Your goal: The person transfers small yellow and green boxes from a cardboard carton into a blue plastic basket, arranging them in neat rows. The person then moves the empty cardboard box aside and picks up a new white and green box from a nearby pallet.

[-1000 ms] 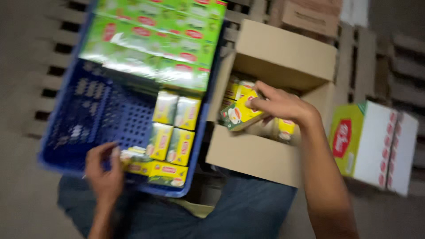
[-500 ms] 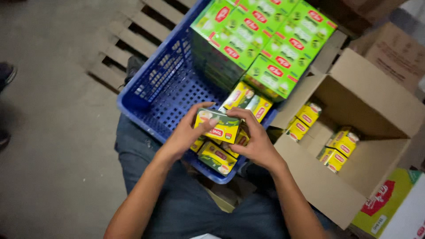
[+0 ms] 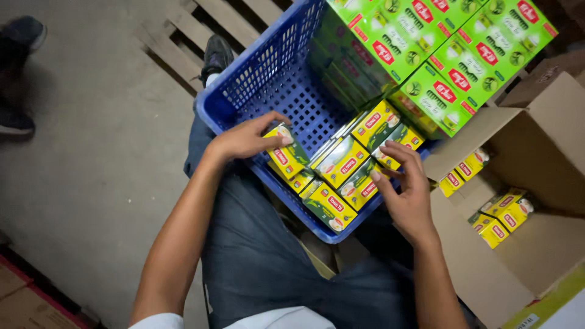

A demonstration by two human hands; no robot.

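Over the blue crate (image 3: 256,91), my left hand (image 3: 244,139) clamps one yellow tea box (image 3: 286,155); my right hand (image 3: 407,195), fingers apart, touches another yellow box (image 3: 361,183).

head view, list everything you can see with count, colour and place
crate: one, blue, on the lap
small boxes: about eight, yellow, near end of crate
big cartons: several, green, stacked at far end of crate
cardboard box: one, brown, open, at right
small boxes in it: about five, yellow
pallet: one, wooden, under crate
shoes: dark, far left, another person's
left hand: grip on a yellow box
right hand: fingertips on the yellow boxes
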